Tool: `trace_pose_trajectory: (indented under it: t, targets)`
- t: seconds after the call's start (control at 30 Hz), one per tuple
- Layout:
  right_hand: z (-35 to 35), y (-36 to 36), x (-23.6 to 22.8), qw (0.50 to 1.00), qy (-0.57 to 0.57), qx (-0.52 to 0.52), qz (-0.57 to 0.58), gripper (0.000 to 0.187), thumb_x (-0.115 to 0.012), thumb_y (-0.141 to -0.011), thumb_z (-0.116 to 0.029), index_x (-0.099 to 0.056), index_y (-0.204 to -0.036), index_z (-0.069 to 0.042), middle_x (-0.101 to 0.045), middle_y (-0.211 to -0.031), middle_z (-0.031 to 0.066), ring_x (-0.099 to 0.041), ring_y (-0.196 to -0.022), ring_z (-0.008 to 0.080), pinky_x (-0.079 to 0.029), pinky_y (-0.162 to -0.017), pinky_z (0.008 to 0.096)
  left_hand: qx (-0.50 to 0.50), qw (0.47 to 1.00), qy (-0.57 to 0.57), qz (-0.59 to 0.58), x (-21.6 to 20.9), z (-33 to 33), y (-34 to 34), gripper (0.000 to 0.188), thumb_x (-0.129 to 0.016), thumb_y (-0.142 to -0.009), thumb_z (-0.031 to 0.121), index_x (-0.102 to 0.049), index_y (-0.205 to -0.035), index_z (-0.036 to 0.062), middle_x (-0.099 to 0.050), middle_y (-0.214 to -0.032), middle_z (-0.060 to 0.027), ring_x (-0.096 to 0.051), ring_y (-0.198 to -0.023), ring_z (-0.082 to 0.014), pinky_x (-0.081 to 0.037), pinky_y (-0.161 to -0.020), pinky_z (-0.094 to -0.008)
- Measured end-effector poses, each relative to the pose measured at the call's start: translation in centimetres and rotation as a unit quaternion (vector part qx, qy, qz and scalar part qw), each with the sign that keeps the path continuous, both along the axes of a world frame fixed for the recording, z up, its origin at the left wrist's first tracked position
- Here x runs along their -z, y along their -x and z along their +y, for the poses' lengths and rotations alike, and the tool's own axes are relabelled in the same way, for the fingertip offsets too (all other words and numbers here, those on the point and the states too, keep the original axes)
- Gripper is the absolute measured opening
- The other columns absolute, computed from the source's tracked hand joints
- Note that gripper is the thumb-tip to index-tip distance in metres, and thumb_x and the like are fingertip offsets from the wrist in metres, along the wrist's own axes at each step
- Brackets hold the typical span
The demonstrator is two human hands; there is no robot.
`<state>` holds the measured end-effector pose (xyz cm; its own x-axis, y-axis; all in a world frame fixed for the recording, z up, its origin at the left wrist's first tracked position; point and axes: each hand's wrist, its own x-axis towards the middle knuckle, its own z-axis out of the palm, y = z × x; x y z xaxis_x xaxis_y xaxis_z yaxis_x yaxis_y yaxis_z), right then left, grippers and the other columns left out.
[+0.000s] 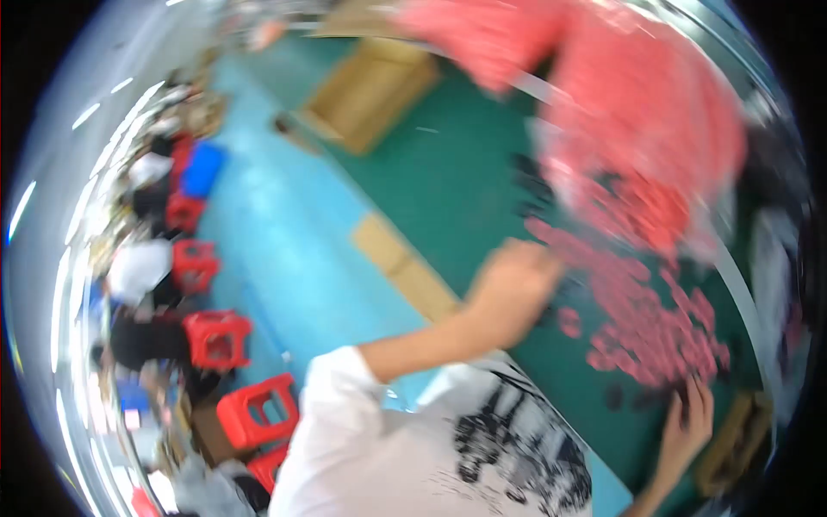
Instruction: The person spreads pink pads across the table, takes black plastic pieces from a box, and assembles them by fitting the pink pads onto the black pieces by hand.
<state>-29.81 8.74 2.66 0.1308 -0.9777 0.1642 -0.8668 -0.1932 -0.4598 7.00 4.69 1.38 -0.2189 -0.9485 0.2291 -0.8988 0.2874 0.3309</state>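
Observation:
A loose spread of small pink, ring-like pieces (pixel 642 323) covers the green tabletop (pixel 448 181) in front of me. At the left side of this spread my left hand (pixel 517 280) is raised, its fingers curled together; blur hides what they hold, if anything. My right hand (pixel 692 418) reaches to the near edge of the pieces, fingers stretched out and apart, touching the table among them. Small dark pieces (pixel 613 396) lie beside it, and more dark pieces (pixel 532 177) lie farther off. Large clear bags of pink pieces (pixel 646 103) stand beyond the spread.
An open cardboard box (pixel 375 90) stands on the far left of the table. A flat cardboard piece (pixel 405 267) lies at its edge, and another small cardboard box (pixel 735 444) sits by my right hand. Red stools (pixel 258 409) and seated people (pixel 142 267) line the left.

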Motion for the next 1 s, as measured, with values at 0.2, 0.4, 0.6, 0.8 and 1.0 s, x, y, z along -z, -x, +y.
trace_pose_trajectory:
  t: [0.2,0.4,0.6,0.8,1.0]
  targets:
    - [-1.2,-0.2,0.2,0.994,0.071,-0.084,0.026,0.028,-0.067,-0.093,-0.021,-0.067,-0.118,-0.008,-0.065,-0.106,0.0155,-0.065,-0.095,0.0286,-0.059,-0.077,0.0375,-0.071,0.997,0.024,0.022,-0.1,1.3,0.8,0.034,-0.059,-0.075,0.004,-0.062,-0.109,0.0030,-0.051,-0.089,-0.0112,-0.052,-0.086,-0.0279,-0.044,-0.075,-0.0364]
    - [-1.7,3.4,0.1,0.990,0.121,0.013,-0.068,0.025,-0.055,-0.097,-0.007,-0.061,-0.118,0.006,-0.063,-0.119,0.0153,-0.059,-0.110,0.0267,-0.044,-0.099,0.0353,-0.079,0.997,0.018,0.014,-0.4,1.3,0.3,0.023,-0.059,-0.072,0.006,-0.061,-0.095,0.0049,-0.056,-0.089,-0.0159,-0.056,-0.087,-0.0341,-0.045,-0.073,-0.0446]
    - [-3.6,5.2,0.9,0.981,0.102,0.139,-0.091,0.019,-0.054,-0.092,0.001,-0.063,-0.109,0.001,-0.065,-0.118,0.0136,-0.061,-0.109,0.0252,-0.045,-0.097,0.0343,-0.060,0.996,0.054,0.030,0.0,1.3,-1.1,0.039,-0.070,-0.078,0.001,-0.070,-0.117,0.0060,-0.057,-0.088,-0.0106,-0.055,-0.081,-0.0288,-0.044,-0.075,-0.0383]
    - [-3.6,4.5,0.1,0.981,0.086,0.152,-0.089,0.026,-0.057,-0.088,0.004,-0.062,-0.113,0.000,-0.062,-0.117,0.0131,-0.062,-0.099,0.0216,-0.050,-0.082,0.0283,-0.039,0.998,0.030,0.033,-0.3,1.1,-0.4,0.028,-0.066,-0.083,-0.001,-0.068,-0.111,-0.0014,-0.054,-0.086,-0.0092,-0.053,-0.079,-0.0252,-0.044,-0.073,-0.0362]
    - [-5.3,5.5,0.6,0.980,-0.002,0.182,-0.075,0.026,-0.059,-0.088,0.004,-0.063,-0.114,0.000,-0.065,-0.103,0.0101,-0.063,-0.087,0.0150,-0.049,-0.075,0.0250,-0.005,0.999,0.024,-0.022,-1.4,0.3,-0.1,0.024,-0.063,-0.085,-0.001,-0.064,-0.109,-0.0034,-0.056,-0.090,-0.0113,-0.053,-0.082,-0.0283,-0.046,-0.073,-0.0387]
